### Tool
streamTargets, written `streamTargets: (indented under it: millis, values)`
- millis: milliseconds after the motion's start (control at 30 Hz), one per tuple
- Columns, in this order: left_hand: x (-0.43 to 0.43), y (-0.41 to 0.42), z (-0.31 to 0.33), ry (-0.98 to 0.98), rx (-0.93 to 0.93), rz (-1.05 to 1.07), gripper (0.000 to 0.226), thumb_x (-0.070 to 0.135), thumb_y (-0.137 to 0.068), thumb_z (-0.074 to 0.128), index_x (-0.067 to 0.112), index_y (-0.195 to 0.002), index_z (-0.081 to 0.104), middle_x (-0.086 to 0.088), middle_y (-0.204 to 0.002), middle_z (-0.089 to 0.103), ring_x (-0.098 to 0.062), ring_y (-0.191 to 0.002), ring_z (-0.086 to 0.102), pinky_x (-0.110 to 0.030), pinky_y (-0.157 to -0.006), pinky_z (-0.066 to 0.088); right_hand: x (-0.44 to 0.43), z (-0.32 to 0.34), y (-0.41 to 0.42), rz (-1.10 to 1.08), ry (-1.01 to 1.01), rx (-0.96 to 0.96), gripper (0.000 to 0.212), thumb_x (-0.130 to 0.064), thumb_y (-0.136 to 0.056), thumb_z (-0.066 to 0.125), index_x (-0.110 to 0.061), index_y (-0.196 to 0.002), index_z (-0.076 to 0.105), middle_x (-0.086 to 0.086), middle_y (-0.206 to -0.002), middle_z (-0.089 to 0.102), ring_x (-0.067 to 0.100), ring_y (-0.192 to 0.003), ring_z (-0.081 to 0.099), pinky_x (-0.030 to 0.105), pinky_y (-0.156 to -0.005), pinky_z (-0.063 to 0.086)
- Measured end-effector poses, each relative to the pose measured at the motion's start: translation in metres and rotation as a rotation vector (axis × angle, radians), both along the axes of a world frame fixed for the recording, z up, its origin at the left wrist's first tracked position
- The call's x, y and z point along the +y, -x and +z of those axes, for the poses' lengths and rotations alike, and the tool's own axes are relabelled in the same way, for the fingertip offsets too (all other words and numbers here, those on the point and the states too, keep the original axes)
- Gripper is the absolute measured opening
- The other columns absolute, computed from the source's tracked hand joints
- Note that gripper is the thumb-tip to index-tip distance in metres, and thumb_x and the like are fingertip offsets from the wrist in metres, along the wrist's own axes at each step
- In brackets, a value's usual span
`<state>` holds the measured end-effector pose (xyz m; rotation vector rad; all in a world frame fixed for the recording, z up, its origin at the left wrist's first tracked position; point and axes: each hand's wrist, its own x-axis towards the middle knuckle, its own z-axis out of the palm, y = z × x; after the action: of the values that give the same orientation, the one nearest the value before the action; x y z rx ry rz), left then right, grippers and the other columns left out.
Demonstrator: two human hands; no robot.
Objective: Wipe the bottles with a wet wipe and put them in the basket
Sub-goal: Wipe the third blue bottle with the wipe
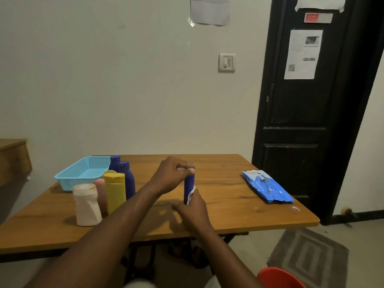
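The person is holding a blue bottle upright at the middle of the table — the left hand is gripping its top, and the right hand is clasping a wipe against its lower part. So the wiping is going on, seemingly for the first bottle. The basket, far left, is showing no bottle inside. Five more bottles are standing beside it, probably not yet wiped — most of the task is remaining.

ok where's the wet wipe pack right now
In the head view the wet wipe pack lies on the right side of the table, near the black door, well right of the blue bottle.
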<state>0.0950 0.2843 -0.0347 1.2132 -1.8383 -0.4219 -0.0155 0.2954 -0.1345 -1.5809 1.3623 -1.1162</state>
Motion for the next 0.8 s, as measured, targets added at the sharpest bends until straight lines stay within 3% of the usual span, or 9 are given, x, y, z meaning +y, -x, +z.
streamTargets:
  millis: [100, 167, 233, 333, 433, 533, 633, 700, 800]
  values:
    - [0.001, -0.001, -0.001, 0.008, 0.021, -0.004, 0.02, 0.016, -0.095, 0.069, 0.012, -0.112, 0.079, 0.005, -0.118, 0.075, -0.001, -0.106, 0.066, -0.018, -0.086, 0.052, 0.016, -0.017, -0.013, -0.023, -0.01, 0.079, 0.12, -0.047, -0.071, 0.077, -0.033, -0.158, -0.005, -0.002, -0.15, 0.047, 0.026, -0.131, 0.054, 0.042, -0.096, 0.057]
    - [0.0, 0.0, 0.0, 0.006, 0.02, -0.007, 0.021, 0.016, -0.095, 0.07, 0.012, -0.113, 0.079, 0.005, -0.118, 0.075, 0.0, -0.106, 0.066, -0.012, -0.082, 0.049, 0.021, -0.022, -0.022, -0.02, -0.016, 0.068, 0.124, -0.051, -0.067, 0.077, -0.045, -0.151, -0.014, -0.001, -0.163, 0.03, 0.034, -0.144, 0.041, 0.05, -0.102, 0.054]
    - [0.0, 0.002, 0.0, 0.005, 0.018, -0.013, 0.021, 0.017, -0.095, 0.07, 0.012, -0.114, 0.079, 0.005, -0.119, 0.075, -0.002, -0.108, 0.066, -0.014, -0.084, 0.049, 0.02, -0.02, -0.026, -0.025, -0.031, 0.07, 0.125, -0.047, -0.069, 0.079, -0.043, -0.152, -0.015, 0.001, -0.165, 0.023, 0.037, -0.148, 0.031, 0.053, -0.107, 0.049]
    - [0.001, 0.005, 0.001, -0.008, 0.014, -0.027, 0.021, 0.016, -0.096, 0.069, 0.011, -0.113, 0.079, 0.004, -0.121, 0.075, -0.007, -0.112, 0.066, -0.022, -0.09, 0.053, 0.007, -0.01, -0.018, -0.026, -0.064, 0.02, 0.118, -0.045, -0.065, 0.082, -0.032, -0.154, 0.005, 0.005, -0.154, 0.038, 0.035, -0.141, 0.041, 0.053, -0.106, 0.05]
    - [0.003, 0.006, 0.001, -0.013, 0.024, -0.012, 0.02, 0.016, -0.097, 0.068, 0.011, -0.112, 0.079, 0.003, -0.122, 0.074, -0.01, -0.113, 0.066, -0.026, -0.092, 0.052, -0.007, 0.007, 0.002, 0.014, -0.093, 0.007, 0.073, -0.036, -0.074, 0.084, -0.02, -0.131, 0.041, 0.002, -0.114, 0.059, 0.018, -0.101, 0.062, 0.034, -0.078, 0.057]
    - [0.003, 0.001, -0.001, 0.004, 0.028, 0.014, 0.022, 0.017, -0.097, 0.068, 0.012, -0.115, 0.079, 0.005, -0.121, 0.074, -0.007, -0.109, 0.066, -0.025, -0.09, 0.053, -0.003, 0.009, 0.009, 0.043, -0.076, 0.066, 0.059, -0.033, -0.079, 0.082, -0.022, -0.124, 0.046, 0.0, -0.108, 0.061, 0.013, -0.093, 0.061, 0.026, -0.072, 0.053]
    - [0.003, -0.001, -0.003, 0.012, 0.024, 0.002, 0.022, 0.017, -0.097, 0.068, 0.012, -0.116, 0.078, 0.006, -0.119, 0.074, 0.004, -0.1, 0.065, -0.008, -0.079, 0.05, 0.015, -0.01, 0.0, -0.006, 0.001, 0.164, 0.093, -0.042, -0.076, 0.078, -0.024, -0.15, 0.025, -0.001, -0.129, 0.059, 0.02, -0.117, 0.06, 0.039, -0.091, 0.058]
    - [0.002, 0.0, -0.002, 0.015, 0.024, -0.002, 0.023, 0.017, -0.097, 0.067, 0.013, -0.116, 0.078, 0.006, -0.119, 0.074, 0.002, -0.103, 0.065, -0.014, -0.086, 0.053, 0.027, -0.022, -0.006, -0.016, 0.035, 0.191, 0.107, -0.045, -0.079, 0.074, -0.023, -0.159, 0.008, -0.001, -0.151, 0.047, 0.028, -0.141, 0.044, 0.046, -0.112, 0.045]
    - [0.001, -0.002, 0.0, -0.009, 0.018, -0.015, 0.024, 0.016, -0.098, 0.066, 0.016, -0.12, 0.077, 0.005, -0.123, 0.073, -0.002, -0.108, 0.064, -0.021, -0.09, 0.053, 0.039, -0.024, -0.012, -0.002, 0.062, 0.2, 0.109, -0.045, -0.084, 0.071, -0.02, -0.161, -0.001, 0.001, -0.166, 0.026, 0.032, -0.154, 0.019, 0.043, -0.123, 0.027]
